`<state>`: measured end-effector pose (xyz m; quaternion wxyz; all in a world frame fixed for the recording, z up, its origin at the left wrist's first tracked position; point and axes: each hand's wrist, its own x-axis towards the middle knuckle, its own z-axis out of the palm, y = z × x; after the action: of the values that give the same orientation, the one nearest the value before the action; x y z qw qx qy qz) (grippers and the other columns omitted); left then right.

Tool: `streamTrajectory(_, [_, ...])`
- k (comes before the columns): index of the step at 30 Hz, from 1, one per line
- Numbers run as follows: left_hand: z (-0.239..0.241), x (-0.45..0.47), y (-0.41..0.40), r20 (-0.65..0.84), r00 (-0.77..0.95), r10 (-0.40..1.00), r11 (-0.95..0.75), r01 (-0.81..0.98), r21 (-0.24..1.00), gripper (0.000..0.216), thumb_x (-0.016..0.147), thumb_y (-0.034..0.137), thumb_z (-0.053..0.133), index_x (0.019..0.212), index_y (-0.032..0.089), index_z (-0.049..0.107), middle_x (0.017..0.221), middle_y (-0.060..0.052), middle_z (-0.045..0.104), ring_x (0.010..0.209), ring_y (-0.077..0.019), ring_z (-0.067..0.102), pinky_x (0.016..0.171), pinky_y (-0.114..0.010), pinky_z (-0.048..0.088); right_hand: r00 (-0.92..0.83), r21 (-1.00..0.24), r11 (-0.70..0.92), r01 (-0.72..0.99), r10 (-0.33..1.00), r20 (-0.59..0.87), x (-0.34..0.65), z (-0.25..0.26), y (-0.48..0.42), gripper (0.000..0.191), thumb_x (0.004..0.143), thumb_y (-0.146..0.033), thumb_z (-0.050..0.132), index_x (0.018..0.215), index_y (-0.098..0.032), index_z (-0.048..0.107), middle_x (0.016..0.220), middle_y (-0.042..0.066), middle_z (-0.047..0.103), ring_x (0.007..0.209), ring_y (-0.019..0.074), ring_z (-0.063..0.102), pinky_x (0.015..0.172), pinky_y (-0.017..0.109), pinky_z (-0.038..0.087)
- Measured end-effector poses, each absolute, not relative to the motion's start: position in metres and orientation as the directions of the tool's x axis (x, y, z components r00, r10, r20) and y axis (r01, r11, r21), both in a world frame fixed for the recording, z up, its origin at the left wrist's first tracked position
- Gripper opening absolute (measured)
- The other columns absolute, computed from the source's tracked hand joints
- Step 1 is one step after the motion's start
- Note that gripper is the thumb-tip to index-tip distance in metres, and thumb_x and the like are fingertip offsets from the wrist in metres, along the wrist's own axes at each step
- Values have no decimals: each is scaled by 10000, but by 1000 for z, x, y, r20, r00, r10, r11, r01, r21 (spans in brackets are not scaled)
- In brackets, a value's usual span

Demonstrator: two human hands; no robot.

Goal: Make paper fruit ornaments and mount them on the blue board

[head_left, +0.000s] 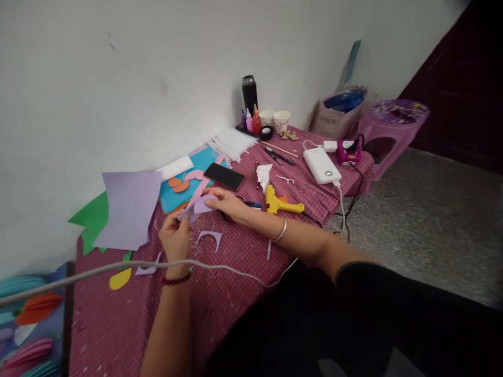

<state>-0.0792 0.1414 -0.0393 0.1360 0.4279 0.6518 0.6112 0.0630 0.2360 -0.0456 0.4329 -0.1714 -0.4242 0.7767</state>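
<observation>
A small piece of lilac paper [199, 206] is held up between both hands above the cloth-covered table. My left hand [175, 236] pinches its lower left side, with a beaded bracelet at the wrist. My right hand [226, 204] pinches its right edge between thumb and fingers. Below the paper lies a curved lilac offcut [214, 239] amid thin shreds. Dark-handled scissors, partly hidden by my right hand, rest beside a blue-barrelled tool [252, 204]. A yellow glue gun [281, 202] lies to the right of my right hand.
Larger lilac sheets [131, 209] lean over green paper at the left. A phone [223, 176], blue sheet [168, 198] and white power bank [321, 165] lie farther back. A grey cable [220, 267] crosses in front of my left forearm. A black flask [250, 94] stands by the wall.
</observation>
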Motion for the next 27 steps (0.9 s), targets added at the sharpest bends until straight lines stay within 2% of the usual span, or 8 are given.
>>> streamTrajectory(4, [-44,-82,143,342,-623,703,-140,350,926,174,707,298,659,811,181,582,749,23,602,637,-109,569,633,-258,499,-586,-717,-481,-505,800,-124,63,-48,241,243,702,-270,775,811,-182,576,781,-32,624,694,94,577,639,208,481])
streamTrajectory(7, [-47,-78,144,346,-649,678,-142,345,928,193,690,273,667,748,193,501,735,37,572,685,-114,584,713,-276,512,-591,-701,-519,-490,788,-171,63,-50,240,234,720,-231,748,794,-186,531,682,-60,584,555,62,513,508,163,424])
streamTrajectory(9, [-49,-73,143,335,-658,674,-123,347,930,200,693,272,656,731,200,474,719,43,547,678,-112,561,697,-267,503,-621,-705,-538,-462,764,-176,64,-49,237,238,722,-218,743,796,-187,519,623,-77,558,473,51,453,480,171,420])
streamTrajectory(14, [-50,-62,138,309,-619,722,-65,384,921,148,735,292,624,727,199,509,684,41,515,663,-114,496,642,-235,443,-714,-721,-574,-388,682,-159,63,-45,223,307,674,-258,791,834,-178,542,708,-45,637,569,87,562,574,226,491])
streamTrajectory(17, [-46,-57,135,296,-565,770,-57,401,914,146,766,324,613,749,195,547,700,28,531,662,-120,483,628,-236,423,-679,-813,-449,-370,728,-93,59,-48,218,300,639,-250,814,747,-152,552,684,-56,611,619,71,547,621,197,446])
streamTrajectory(21, [-41,-50,131,239,-467,851,-34,405,914,207,827,385,570,863,188,624,710,13,556,595,-118,459,546,-233,385,-659,-890,-307,-337,752,-10,59,-49,217,258,670,-223,777,679,-145,531,622,-79,553,600,59,487,613,182,382])
streamTrajectory(24, [-37,-45,127,207,-406,890,-14,430,903,275,869,428,504,884,190,642,664,9,550,562,-129,460,522,-245,382,-645,-857,-360,-368,763,-43,59,-48,218,255,662,-191,780,751,-157,543,672,-77,591,625,69,520,630,185,406])
streamTrajectory(27, [-34,-50,126,211,-395,894,11,490,872,337,879,467,456,791,190,629,672,-15,577,627,-161,520,579,-270,427,-686,-798,-481,-363,718,-121,58,-49,217,260,664,-176,782,840,-153,592,723,-44,645,639,88,572,661,213,462])
